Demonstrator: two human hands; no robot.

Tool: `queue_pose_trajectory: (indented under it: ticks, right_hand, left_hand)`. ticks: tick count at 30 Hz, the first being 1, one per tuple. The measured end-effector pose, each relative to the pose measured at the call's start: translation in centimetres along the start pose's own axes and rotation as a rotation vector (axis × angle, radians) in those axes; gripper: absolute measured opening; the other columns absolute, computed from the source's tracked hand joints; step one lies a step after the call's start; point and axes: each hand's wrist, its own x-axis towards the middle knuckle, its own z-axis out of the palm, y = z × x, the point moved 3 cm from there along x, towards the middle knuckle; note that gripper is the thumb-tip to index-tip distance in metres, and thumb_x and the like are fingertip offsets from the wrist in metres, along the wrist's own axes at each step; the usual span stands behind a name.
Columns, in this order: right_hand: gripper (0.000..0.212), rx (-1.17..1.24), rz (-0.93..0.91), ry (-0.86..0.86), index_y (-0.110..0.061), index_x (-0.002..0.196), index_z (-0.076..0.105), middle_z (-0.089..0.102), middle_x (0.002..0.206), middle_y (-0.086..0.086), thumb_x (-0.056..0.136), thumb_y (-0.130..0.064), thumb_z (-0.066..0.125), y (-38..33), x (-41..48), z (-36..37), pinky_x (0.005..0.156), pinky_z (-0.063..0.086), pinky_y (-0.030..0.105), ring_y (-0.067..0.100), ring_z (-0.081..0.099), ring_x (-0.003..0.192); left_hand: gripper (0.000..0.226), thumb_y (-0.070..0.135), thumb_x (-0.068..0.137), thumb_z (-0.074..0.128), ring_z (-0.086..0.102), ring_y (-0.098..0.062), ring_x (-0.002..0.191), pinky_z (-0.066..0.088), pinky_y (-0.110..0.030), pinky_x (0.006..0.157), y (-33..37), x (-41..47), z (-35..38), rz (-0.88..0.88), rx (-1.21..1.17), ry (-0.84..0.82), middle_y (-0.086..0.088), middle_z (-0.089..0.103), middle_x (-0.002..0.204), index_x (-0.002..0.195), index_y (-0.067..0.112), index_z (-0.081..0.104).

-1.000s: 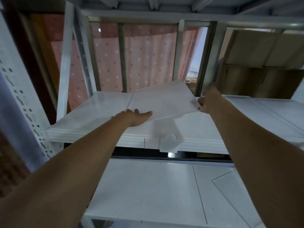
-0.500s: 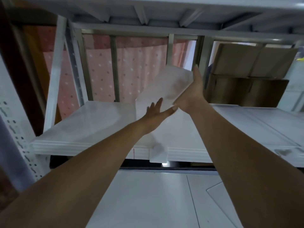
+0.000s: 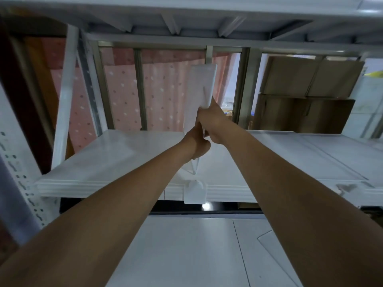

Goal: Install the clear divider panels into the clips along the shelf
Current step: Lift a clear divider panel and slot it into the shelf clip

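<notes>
A clear divider panel (image 3: 200, 88) stands almost upright on edge above the white shelf (image 3: 107, 160), running from front to back. My left hand (image 3: 196, 142) grips its lower part from the left side. My right hand (image 3: 211, 121) holds it from the right, with the index finger stretched up along the panel's face. The panel's lower front corner (image 3: 193, 167) hangs just above a white clip (image 3: 194, 193) fixed on the shelf's front edge. A second clip (image 3: 345, 188) sits further right on the same edge.
Another clear panel (image 3: 275, 247) lies flat on the lower shelf (image 3: 186, 255) at the right. Cardboard boxes (image 3: 306, 94) stand behind the shelf on the right. A perforated upright (image 3: 18, 181) rises at the left, and the shelf above (image 3: 186, 15) is close overhead.
The panel lay flat on the shelf, then was tipped up onto its edge. Both hands closed together on it, and it now stands in line with the front clip.
</notes>
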Motion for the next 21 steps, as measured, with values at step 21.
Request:
queue_pose_trajectory:
  ticks: [21]
  right_hand:
    - [0.087,-0.151,0.131,-0.128,-0.038,0.153,0.021,0.044,0.126,0.007,0.09,0.02,0.037,-4.0,-4.3,-0.4,0.094,0.047,0.07,0.043,0.042,0.126]
  left_hand:
    - [0.109,-0.019,0.082,0.044,0.038,-0.045,0.138,0.056,-0.057,0.092,0.9,-2.6,-1.6,0.012,-0.091,-0.156,0.001,0.026,0.164,0.16,0.037,-0.008]
